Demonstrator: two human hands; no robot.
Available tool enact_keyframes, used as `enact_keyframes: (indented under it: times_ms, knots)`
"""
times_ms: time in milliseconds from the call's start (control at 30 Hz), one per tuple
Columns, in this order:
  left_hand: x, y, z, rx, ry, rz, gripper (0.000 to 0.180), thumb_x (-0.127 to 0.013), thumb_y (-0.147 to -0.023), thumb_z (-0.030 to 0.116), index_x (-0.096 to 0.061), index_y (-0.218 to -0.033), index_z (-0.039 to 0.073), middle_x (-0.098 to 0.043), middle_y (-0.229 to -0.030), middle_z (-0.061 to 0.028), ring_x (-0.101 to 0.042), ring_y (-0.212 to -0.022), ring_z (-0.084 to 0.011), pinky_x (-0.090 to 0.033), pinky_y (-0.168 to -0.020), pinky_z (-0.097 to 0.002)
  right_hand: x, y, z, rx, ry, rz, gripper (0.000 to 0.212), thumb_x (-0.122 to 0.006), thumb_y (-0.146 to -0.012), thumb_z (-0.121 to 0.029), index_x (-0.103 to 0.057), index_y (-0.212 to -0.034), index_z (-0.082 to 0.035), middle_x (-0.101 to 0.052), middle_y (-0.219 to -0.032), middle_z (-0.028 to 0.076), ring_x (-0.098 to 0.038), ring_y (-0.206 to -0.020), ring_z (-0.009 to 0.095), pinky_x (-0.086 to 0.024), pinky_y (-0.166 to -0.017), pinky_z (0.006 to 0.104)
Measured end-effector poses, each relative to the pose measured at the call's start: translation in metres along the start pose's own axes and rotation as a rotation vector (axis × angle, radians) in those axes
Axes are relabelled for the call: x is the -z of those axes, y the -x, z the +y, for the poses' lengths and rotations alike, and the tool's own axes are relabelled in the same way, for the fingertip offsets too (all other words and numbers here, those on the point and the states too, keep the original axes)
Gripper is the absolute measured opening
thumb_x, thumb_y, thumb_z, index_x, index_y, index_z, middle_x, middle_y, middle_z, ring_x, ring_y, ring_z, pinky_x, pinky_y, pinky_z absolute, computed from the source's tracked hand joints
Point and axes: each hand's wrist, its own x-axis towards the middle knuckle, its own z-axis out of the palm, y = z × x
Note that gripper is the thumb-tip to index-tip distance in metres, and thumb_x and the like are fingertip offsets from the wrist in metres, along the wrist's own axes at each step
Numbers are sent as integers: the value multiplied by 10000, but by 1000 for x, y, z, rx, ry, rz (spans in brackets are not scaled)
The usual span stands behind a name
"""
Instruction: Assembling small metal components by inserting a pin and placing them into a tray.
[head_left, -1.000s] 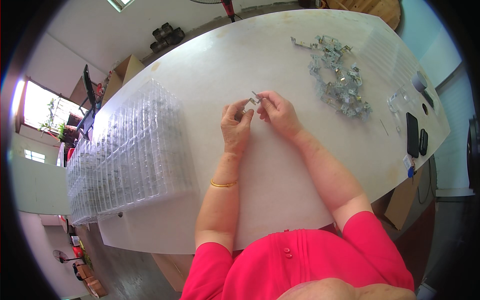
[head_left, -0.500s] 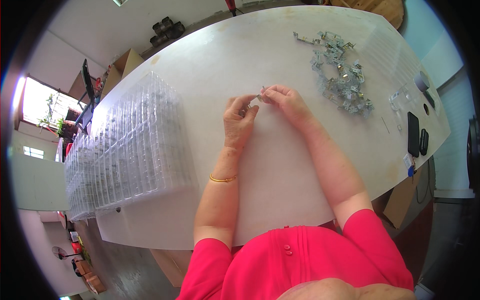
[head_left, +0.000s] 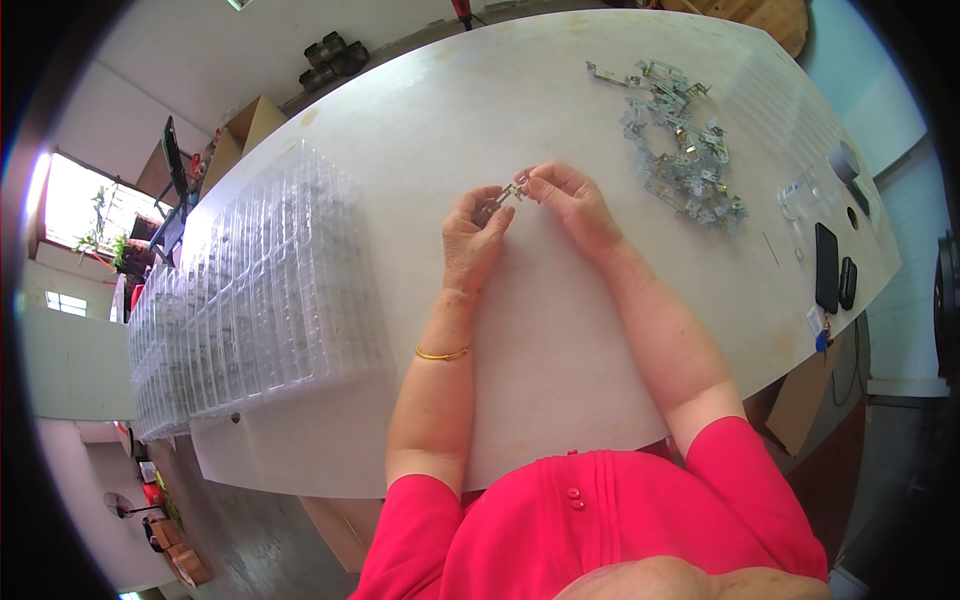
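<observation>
Small silver-grey metal part [head_left: 512, 191] is above the smooth white table [head_left: 560, 340], between the bare left hand [head_left: 474, 238] and the bare right hand [head_left: 574, 207]; fingers of both hands are pinched on its ends.

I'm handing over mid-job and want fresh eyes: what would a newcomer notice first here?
Probably the big block of clear plastic trays on the left of the white table, and the bright pinkish-red top along the lower edge. Next, the loose heap of silvery metal parts lies toward the far right. Near the middle, the left hand and right hand hold a small metal part.
</observation>
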Motion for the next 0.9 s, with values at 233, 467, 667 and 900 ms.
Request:
enact_keyframes:
  times_ms: [233, 467, 667, 900]
  knots:
    - [0, 2, 7, 48, 66, -42, 410, -742, -856, 99, -600, -1229, 2, -638, -970, -18, -583, -810, -74, -493, -702, -228, 0, -2, 10, 44, 111, 66, 121, -643, -969, -152, -670, -981, -35, -668, -878, 14, -597, -850, 80, -513, -772, 248]
    - [3, 1, 4, -22, 297, -184, 549, -643, -870, 47, -451, -1379, -24, -568, -1229, -87, -615, -941, -127, -522, -771, -270, 9, -7, 10, -52, -364, 217, 97, -611, -988, -149, -641, -993, -56, -665, -951, 31, -634, -883, 120, -554, -805, 296]
    - [5, -2, 2, -10, 325, -193, 365, -587, -1004, 152, -529, -1333, 5, -620, -1254, -111, -643, -1052, -163, -530, -818, -291, 9, -6, 12, -138, -421, 159, 90, -602, -993, -148, -634, -1005, -64, -662, -990, 45, -636, -877, 134, -551, -838, 312]
    - [3, -4, 5, -14, 367, -43, 345, -570, -1020, 281, -616, -1231, 12, -655, -1201, -109, -652, -1051, -174, -533, -834, -308, 0, -3, 13, -159, -270, 76, 127, -593, -1002, -176, -630, -1013, -55, -645, -1023, 49, -618, -930, 133, -534, -875, 315]
